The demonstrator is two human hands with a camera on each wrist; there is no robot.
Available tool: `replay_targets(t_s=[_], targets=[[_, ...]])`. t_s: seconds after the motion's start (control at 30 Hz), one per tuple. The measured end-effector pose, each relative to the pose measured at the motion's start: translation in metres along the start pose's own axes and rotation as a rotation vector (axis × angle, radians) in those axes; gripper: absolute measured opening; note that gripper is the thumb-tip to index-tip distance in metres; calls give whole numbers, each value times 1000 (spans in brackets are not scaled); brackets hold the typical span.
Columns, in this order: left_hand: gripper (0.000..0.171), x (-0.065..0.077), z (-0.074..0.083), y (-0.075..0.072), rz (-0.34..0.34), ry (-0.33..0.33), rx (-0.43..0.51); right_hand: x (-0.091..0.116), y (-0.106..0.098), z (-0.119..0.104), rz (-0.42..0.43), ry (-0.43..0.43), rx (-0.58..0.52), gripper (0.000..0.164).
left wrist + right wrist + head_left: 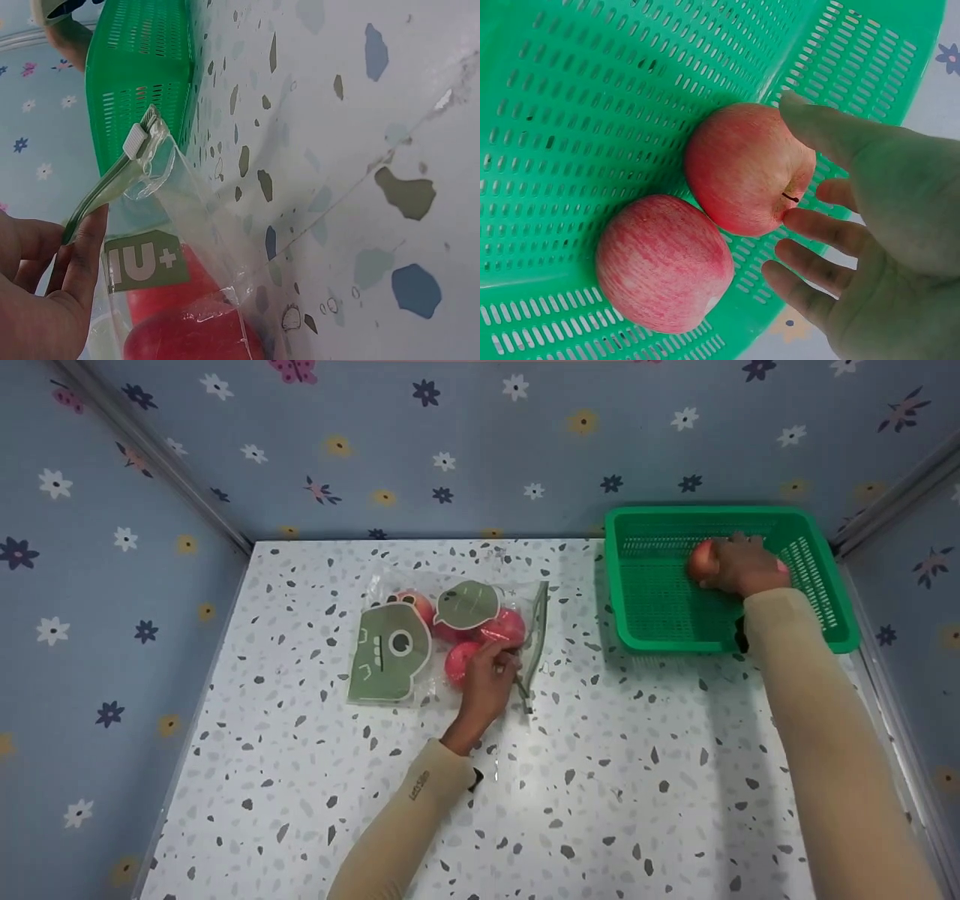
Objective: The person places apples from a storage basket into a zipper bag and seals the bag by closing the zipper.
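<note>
A clear zip bag [386, 660] with green cartoon prints lies on the table, holding several red apples [463, 660]. My left hand [489, 679] pinches the green zip edge at the bag's mouth; in the left wrist view, a white slider [135, 141] sits farther along that zip. Inside the green basket [649, 646], two apples lie side by side, one with its stem showing [739, 169] and the other striped red [664, 262]. My right hand [885, 217] reaches over the stemmed apple, fingers spread, thumb and fingertips at its side. Whether they press on it is unclear.
The basket stands at the back right of the white speckled table [585, 780], close to the flowered back wall [480, 450]. More flowered walls rise at the left [82, 607] and right. Bare tabletop lies between bag and basket.
</note>
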State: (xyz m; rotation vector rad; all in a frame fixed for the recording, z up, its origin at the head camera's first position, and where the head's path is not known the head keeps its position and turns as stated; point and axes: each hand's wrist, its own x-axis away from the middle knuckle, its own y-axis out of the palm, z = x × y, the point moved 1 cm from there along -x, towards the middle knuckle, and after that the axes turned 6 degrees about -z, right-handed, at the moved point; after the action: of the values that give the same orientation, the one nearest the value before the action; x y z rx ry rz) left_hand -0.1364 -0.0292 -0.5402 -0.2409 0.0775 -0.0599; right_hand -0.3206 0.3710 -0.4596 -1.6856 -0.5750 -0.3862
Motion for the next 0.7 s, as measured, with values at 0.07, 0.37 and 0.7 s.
replay_targets(t_s=[0.07, 0.37, 0.7], targets=[[25, 0, 0, 0, 0, 3, 1, 1, 0, 2, -11, -5, 4, 81], [24, -1, 0, 1, -7, 17, 2, 3, 0, 9, -49, 12, -33, 88], [26, 0, 0, 1, -16, 11, 6, 2, 2, 1, -59, -33, -12, 58]])
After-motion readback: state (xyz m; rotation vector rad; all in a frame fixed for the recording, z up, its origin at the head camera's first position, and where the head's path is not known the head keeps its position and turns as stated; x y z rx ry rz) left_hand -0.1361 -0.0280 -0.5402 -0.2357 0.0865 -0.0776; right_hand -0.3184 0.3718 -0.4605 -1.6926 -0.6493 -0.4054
